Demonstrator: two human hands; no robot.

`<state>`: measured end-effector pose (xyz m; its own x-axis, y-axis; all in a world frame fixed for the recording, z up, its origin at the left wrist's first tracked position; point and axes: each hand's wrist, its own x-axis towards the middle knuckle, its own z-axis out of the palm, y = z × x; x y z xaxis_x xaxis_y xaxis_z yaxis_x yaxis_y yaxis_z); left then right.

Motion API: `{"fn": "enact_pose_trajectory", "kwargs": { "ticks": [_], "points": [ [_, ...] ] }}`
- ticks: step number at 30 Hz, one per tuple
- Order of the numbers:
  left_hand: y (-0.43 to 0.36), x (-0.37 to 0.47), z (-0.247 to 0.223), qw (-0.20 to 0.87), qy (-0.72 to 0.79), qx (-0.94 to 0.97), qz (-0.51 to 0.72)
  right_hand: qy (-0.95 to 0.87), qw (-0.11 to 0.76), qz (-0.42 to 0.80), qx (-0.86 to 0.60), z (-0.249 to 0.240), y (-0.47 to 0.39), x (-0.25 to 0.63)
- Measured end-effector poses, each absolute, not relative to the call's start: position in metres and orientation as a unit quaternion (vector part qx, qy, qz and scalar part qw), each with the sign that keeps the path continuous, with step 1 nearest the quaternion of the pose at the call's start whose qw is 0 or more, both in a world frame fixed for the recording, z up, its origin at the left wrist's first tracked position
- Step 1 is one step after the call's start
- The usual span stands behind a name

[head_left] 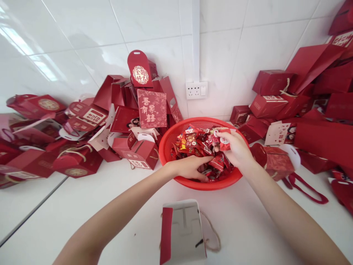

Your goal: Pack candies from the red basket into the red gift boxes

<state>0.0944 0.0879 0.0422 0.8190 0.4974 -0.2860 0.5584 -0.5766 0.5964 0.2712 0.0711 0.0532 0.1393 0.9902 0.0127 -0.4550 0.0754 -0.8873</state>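
Observation:
A round red plastic basket (209,186) holds many red wrapped sweets (191,141). Inside it, my left hand (191,167) rests on the sweets with thumb and fingers apart. My right hand (233,145) is over the basket's right side, its fingers closed on red wrapped sweets (224,141). In front of the basket, an open box (184,232) with a white inside, a red flap and a rope handle stands on the white table (132,228). The inside of the box shows no sweets.
Red gift boxes (143,152) are piled left of the basket against the tiled wall. More red boxes (270,105) are heaped on the right, with a red ribbon handle (309,191) on the table. A white socket (196,90) is on the wall.

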Motion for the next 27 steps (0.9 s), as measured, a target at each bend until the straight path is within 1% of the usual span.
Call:
{"fn": "enact_pose_trajectory", "kwargs": {
  "ticks": [2,4,9,12,14,16,21,27],
  "points": [
    [0.087,0.098,0.044,0.386,0.299,0.873,-0.014,-0.351,0.653,0.552,-0.382,0.052,0.072,0.272],
    [0.087,0.102,0.044,0.390,0.310,0.867,0.005,-0.358,0.654,0.551,-0.376,0.052,0.072,0.273],
    [0.091,0.116,0.041,0.326,0.301,0.895,0.043,-0.352,0.654,0.561,-0.366,0.052,0.072,0.275],
    [0.094,0.118,0.039,0.300,0.289,0.907,0.062,-0.344,0.663,0.558,-0.362,0.051,0.072,0.277],
    [0.097,0.114,0.037,0.297,0.303,0.900,0.101,-0.336,0.671,0.551,-0.364,0.051,0.074,0.278],
    [0.101,0.109,0.037,0.327,0.332,0.872,0.151,-0.320,0.680,0.548,-0.367,0.051,0.075,0.280],
    [0.108,0.098,0.036,0.476,0.369,0.762,0.238,-0.306,0.691,0.547,-0.360,0.052,0.075,0.281],
    [0.109,0.094,0.037,0.510,0.364,0.715,0.310,-0.323,0.683,0.538,-0.374,0.053,0.073,0.280]
  ]
}}
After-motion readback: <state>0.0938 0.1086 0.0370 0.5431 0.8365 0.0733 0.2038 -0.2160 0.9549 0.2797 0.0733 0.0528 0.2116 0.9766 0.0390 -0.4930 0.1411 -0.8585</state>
